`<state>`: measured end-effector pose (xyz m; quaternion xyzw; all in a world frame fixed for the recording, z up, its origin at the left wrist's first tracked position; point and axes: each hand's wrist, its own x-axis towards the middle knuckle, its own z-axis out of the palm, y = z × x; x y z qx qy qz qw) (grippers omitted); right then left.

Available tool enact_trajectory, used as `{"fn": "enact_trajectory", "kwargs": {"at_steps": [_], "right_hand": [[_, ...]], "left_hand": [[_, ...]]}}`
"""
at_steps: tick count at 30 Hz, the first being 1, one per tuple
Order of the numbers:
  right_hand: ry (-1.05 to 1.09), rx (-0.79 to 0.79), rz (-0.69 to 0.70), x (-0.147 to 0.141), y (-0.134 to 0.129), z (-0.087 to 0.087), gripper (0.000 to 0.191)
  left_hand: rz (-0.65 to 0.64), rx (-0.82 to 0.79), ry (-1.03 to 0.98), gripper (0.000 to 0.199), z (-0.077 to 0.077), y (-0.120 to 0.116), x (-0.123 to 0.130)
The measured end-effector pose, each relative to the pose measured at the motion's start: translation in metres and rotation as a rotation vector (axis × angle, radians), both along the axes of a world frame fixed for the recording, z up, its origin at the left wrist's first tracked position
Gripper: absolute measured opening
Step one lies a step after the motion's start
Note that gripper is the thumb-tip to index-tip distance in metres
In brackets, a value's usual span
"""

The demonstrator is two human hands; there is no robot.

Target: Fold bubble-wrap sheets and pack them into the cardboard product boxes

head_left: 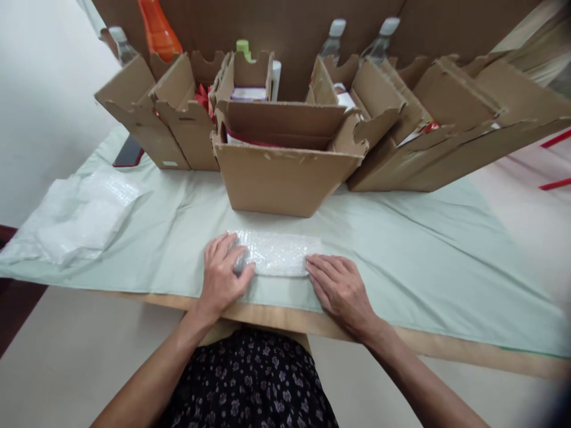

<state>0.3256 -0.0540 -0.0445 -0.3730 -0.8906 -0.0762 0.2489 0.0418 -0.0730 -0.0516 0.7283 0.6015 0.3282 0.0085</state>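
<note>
A rectangular bundle of clear bubble wrap [281, 252] lies on the cloth near the table's front edge. My left hand [223, 270] is closed round its left end, thumb at the front and fingers over the top. Something greyish shows under the wrap beside that thumb, too covered to name. At the right end, my right hand [336, 285] has its fingers together and bent onto the edge of the wrap, gripping the corner. A cardboard box [285, 181] stands just behind the bundle.
More loose bubble wrap [84, 217] is heaped at the left. A dark phone-like slab [128, 151] lies behind it. Several open cardboard bins [178, 134] line the back, with an orange bottle [158, 32] and white-capped bottles [333, 41] showing. Pale green cloth [428, 261] covers the table.
</note>
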Motion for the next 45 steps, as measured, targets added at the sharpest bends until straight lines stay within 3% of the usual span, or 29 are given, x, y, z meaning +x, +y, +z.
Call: {"fn": "enact_trajectory", "kwargs": {"at_steps": [5, 11, 16, 21, 24, 26, 29, 33, 35, 37, 42, 45], "right_hand": [[0.135, -0.058, 0.039, -0.008, -0.005, 0.016, 0.014], [0.159, -0.178, 0.127, -0.019, -0.019, 0.015, 0.017], [0.166, -0.128, 0.149, -0.02, -0.017, 0.005, 0.023], [0.234, -0.18, 0.231, -0.038, -0.021, 0.013, 0.017], [0.249, -0.219, 0.286, -0.055, -0.025, 0.02, 0.017], [0.238, -0.224, 0.321, -0.067, -0.026, 0.027, 0.016], [0.22, -0.235, 0.354, -0.085, -0.023, 0.037, 0.016], [0.266, -0.357, 0.414, -0.098, -0.018, 0.042, 0.01], [0.27, -0.439, 0.425, -0.096, -0.015, 0.039, 0.039], [0.249, -0.511, 0.427, -0.089, -0.011, 0.033, 0.061], [0.185, -0.654, 0.491, -0.073, -0.004, 0.025, 0.07], [0.146, -0.582, 0.454, -0.074, -0.005, 0.018, 0.056]], "left_hand": [[-0.17, -0.031, 0.149, 0.029, 0.006, -0.012, 0.005], [-0.135, 0.019, 0.199, 0.036, 0.0, -0.003, -0.01], [-0.15, 0.041, 0.152, 0.039, -0.004, 0.015, -0.023], [-0.129, -0.021, 0.184, 0.043, -0.001, 0.027, -0.032], [-0.15, -0.082, 0.172, 0.058, 0.018, 0.008, -0.036], [-0.242, -0.126, 0.116, 0.066, 0.034, -0.016, -0.034], [-0.379, -0.15, -0.022, 0.061, 0.044, -0.049, -0.024], [-0.252, -0.072, -0.277, 0.026, 0.026, -0.065, -0.019], [-0.221, -0.078, -0.382, 0.018, 0.016, -0.064, -0.024], [-0.26, -0.091, -0.44, 0.017, 0.011, -0.061, -0.031], [-0.351, -0.047, -0.414, 0.025, 0.012, -0.058, -0.044], [-0.382, -0.094, -0.352, 0.026, 0.011, -0.061, -0.044]]}}
